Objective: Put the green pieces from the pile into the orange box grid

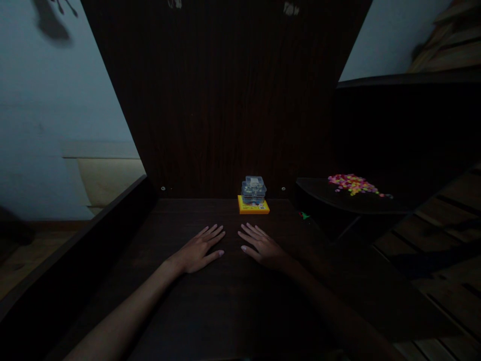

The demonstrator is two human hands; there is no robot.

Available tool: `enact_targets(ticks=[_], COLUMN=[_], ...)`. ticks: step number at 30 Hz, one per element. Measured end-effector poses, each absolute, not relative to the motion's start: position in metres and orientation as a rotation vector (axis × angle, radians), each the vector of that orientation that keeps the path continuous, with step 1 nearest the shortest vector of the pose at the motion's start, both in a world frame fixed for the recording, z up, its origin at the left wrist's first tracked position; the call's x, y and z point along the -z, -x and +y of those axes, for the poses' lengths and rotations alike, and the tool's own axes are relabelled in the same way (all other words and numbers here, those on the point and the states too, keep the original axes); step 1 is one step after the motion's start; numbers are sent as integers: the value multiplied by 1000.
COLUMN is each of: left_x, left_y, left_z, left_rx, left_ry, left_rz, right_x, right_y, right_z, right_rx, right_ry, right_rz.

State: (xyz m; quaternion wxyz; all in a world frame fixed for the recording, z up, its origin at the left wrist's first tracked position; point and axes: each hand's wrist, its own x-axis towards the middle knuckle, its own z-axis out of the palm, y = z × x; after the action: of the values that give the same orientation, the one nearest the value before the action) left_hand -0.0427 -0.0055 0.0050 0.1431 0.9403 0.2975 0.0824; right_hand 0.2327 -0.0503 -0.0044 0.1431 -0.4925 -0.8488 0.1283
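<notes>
My left hand [199, 249] lies flat on the dark wooden surface [210, 306], fingers spread and holding nothing. Opposite it, my right hand [263, 246] also rests palm down with its fingers apart. Beyond the hands, near the back panel, sits a flat yellow box [254, 210] with printing on it. Stacked on that box are clear plastic cases [253, 190] with small pieces inside, too dim to name. Neither hand touches the box or the cases; the right hand is nearer to them.
A tall dark panel [233, 100] rises behind the surface, and a raised side board [93, 235] borders the left. On a curved shelf [376, 204] at the right lies a heap of small colourful pieces [353, 184]. A small green and red item [304, 215] lies near the shelf.
</notes>
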Motion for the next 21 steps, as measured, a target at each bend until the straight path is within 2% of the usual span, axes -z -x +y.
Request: enact_targets(ticks=[21], left_x=[-5], left_y=[42], left_z=[-6], left_rx=[-230], left_ry=[-2723], left_rz=[869], right_x=[4], right_y=[-233], right_z=[-51], right_rx=[-370], right_ry=[1424], right_rz=[-2454])
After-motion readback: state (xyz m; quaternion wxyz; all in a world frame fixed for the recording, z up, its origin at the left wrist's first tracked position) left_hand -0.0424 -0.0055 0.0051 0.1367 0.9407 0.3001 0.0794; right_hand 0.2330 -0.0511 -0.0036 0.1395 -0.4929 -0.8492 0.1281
